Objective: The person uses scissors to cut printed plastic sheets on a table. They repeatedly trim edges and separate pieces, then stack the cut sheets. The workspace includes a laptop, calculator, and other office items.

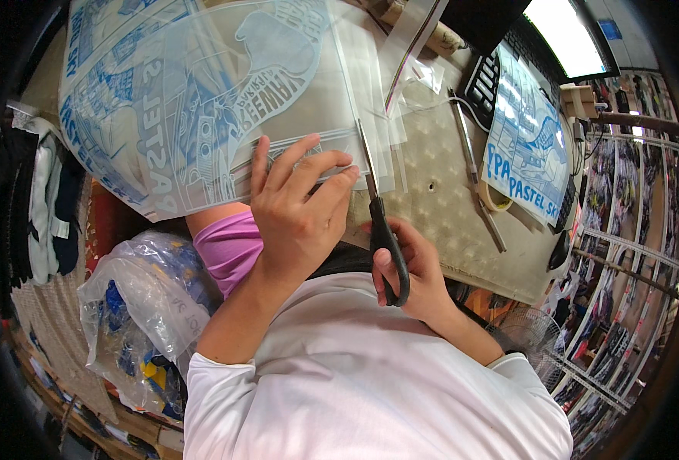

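Observation:
A large clear plastic film [293, 107] printed with pale and blue drawings and lettering covers the left part of the table and hangs over its near edge. My left hand [301, 192] lies on the film's near right part, its fingers stretched out and apart. In my right hand [412, 268] is a pair of scissors [378, 215] with black handles, gripped by the loops. The long blades point away from me along the film's right edge, just beside my left fingertips. They look nearly closed; whether film lies between them I cannot tell.
Right on the beige table [447, 222] lie a blue printed sheet [531, 146], a tape roll [496, 201], a thin metal rod [489, 218], a black keyboard [477, 84] and a lit screen [566, 34]. A clear bag [136, 307] stands at lower left; racks [631, 199] fill the right.

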Tool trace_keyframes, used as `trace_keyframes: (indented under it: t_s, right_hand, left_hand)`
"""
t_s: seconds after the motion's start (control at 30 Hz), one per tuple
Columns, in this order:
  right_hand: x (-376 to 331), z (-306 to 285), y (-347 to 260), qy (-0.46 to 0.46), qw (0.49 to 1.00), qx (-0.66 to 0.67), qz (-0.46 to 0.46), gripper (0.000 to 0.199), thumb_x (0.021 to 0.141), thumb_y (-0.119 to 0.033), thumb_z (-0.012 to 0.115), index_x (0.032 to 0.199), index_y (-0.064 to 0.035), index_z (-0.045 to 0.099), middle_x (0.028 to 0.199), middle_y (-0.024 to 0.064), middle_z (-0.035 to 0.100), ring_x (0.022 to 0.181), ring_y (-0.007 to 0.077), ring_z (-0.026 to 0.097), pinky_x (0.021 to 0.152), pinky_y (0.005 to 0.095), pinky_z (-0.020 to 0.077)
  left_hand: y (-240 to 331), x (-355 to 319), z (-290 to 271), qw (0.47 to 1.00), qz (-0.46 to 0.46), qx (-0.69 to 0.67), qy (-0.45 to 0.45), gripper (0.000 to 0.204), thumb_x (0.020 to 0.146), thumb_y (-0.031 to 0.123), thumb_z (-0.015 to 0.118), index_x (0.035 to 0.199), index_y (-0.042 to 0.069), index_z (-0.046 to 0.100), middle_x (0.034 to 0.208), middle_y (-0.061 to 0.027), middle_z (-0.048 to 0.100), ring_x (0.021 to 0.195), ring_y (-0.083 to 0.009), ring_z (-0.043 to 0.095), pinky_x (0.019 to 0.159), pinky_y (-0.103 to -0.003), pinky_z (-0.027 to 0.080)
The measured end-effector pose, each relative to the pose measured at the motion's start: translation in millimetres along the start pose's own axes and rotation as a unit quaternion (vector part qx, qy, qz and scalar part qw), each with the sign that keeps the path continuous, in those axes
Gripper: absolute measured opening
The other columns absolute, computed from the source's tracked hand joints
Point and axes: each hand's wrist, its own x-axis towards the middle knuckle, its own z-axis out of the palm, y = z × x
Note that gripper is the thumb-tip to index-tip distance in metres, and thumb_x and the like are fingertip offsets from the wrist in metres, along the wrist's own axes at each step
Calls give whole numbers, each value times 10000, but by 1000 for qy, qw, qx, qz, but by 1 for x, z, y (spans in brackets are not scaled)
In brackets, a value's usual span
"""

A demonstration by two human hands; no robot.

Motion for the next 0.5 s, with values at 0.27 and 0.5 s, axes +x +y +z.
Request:
trace_keyframes:
  t_s: [0.27, 0.5]
  right_hand:
    - [0, 3, -4, 24, 1000, -12, 1, 450, 895, -275, 621, 1192, 23, 462, 583, -9, 476, 466, 67, 472, 414, 219, 387]
    - [18, 5, -14, 33, 999, -9, -15, 481, 882, -314, 636, 1165, 37, 469, 567, -5, 484, 437, 69, 463, 392, 215, 367]
  left_hand:
    - [3, 3, -3, 1000, -14, -5, -7, 84, 708, 63, 695, 743, 131, 662, 903, 19, 650, 1005, -239, 601, 1028, -483, 307]
    - [3, 3, -5, 1000, -19, -19, -2, 94, 712, 52, 680, 755, 134, 661, 912, 16, 649, 1020, -242, 598, 1031, -484, 303]
